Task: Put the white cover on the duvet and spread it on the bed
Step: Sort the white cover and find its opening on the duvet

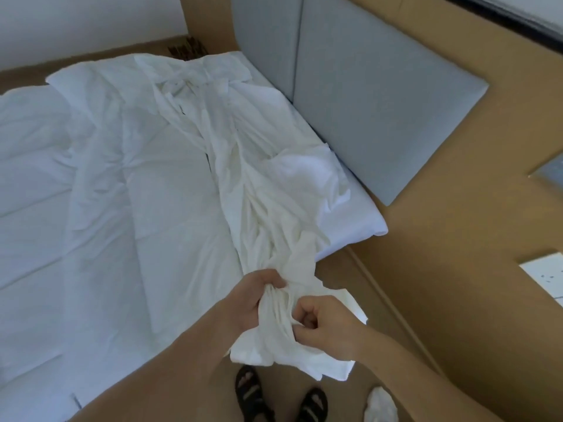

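Note:
The white cover lies as a long crumpled band along the right side of the bed, running from the far corner to my hands. Its near end is bunched between both hands just past the bed's edge. My left hand grips the gathered folds from the left. My right hand pinches the folds from the right, fingers curled in. The white duvet lies flat and creased over the bed, beside and partly under the cover.
A grey padded headboard stands along the bed's right side against a tan wall. My feet in black sandals stand on the tan floor. A small crumpled white cloth lies by my right foot.

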`<state>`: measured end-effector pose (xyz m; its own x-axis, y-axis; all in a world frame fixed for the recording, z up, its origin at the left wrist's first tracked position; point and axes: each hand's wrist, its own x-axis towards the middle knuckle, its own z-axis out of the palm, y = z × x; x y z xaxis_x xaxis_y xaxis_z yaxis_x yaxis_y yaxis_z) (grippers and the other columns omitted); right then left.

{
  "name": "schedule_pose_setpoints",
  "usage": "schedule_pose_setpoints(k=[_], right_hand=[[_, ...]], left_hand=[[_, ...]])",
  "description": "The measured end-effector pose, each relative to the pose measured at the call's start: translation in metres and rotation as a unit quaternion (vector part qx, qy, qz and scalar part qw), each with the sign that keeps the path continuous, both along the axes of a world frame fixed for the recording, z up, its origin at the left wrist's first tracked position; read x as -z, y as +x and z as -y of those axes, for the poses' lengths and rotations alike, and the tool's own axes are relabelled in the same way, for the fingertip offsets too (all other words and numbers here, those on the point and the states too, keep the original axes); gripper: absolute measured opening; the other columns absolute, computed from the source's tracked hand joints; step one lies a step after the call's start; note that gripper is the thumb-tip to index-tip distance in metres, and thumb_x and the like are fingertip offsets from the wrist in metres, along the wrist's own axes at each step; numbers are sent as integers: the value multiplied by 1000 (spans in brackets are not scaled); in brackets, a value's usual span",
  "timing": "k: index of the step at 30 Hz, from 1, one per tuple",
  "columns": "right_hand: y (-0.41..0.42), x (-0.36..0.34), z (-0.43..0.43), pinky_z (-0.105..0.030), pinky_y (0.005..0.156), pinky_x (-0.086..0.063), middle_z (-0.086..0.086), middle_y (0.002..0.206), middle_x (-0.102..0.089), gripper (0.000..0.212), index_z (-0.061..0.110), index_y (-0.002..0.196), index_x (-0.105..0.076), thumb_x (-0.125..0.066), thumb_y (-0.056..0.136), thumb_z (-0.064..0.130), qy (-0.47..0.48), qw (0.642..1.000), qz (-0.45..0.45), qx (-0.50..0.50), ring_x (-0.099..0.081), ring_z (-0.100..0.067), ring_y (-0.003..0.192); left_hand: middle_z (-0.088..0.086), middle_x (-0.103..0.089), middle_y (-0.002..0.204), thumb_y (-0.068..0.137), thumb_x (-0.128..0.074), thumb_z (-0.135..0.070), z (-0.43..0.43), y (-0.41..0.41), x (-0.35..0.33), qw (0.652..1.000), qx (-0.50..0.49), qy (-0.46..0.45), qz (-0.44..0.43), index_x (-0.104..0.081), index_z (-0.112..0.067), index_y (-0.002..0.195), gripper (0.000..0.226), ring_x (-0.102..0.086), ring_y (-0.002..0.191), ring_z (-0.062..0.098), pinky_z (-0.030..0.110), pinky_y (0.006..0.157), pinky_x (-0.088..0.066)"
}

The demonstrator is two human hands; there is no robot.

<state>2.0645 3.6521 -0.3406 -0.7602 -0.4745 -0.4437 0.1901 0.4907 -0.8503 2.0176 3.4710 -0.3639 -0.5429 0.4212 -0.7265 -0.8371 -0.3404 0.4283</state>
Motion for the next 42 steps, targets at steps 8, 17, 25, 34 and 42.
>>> schedule_pose_setpoints(k=[8, 17, 25, 34, 42], right_hand=[[-14, 12, -15, -27, 73, -47, 1, 97, -72, 26, 19, 94, -74, -57, 96, 38, 46, 943, 143, 295, -64, -11, 85], [-42, 14, 22, -34, 84, -57, -13, 121, -70, 45, 14, 121, -66, -55, 97, 50, -218, 859, 309, 344, -72, -19, 98], [-47, 2, 2, -26, 68, -56, -6, 96, -74, 34, 7, 101, -68, -69, 91, 39, -129, 890, 102, 425, -71, -19, 88], [-19, 18, -39, -21, 58, -37, 0, 70, -57, 27, 11, 74, -57, -68, 89, 31, 109, 960, 77, 244, -51, -12, 63], [-28, 24, -38, -24, 55, -31, -5, 61, -42, 32, 6, 67, -46, -67, 85, 21, 128, 976, -38, 170, -40, -14, 58]], left_hand=[[19, -59, 103, 49, -64, 5, 4, 9, -12, 997, -73, 4, 9, -54, 0, 119, 71, -61, 88, 37, 45, 79, -57], [19, -65, 104, 79, -41, 4, -9, 11, -19, 997, -76, -27, 0, -67, 5, 111, 41, -67, 86, 35, 45, 83, -56], [13, -56, 93, 51, -58, 1, -11, -10, -27, 986, -121, -112, 2, -65, -1, 94, 44, -58, 79, 32, 44, 74, -52], [24, -68, 119, 80, -72, -9, -37, -15, -35, 988, -133, -81, 0, -64, -6, 122, 42, -66, 104, 44, 58, 81, -56], [22, -67, 117, 81, -62, 0, -40, -16, -20, 975, -165, -145, 24, -63, 5, 117, 36, -69, 94, 38, 43, 69, -59]])
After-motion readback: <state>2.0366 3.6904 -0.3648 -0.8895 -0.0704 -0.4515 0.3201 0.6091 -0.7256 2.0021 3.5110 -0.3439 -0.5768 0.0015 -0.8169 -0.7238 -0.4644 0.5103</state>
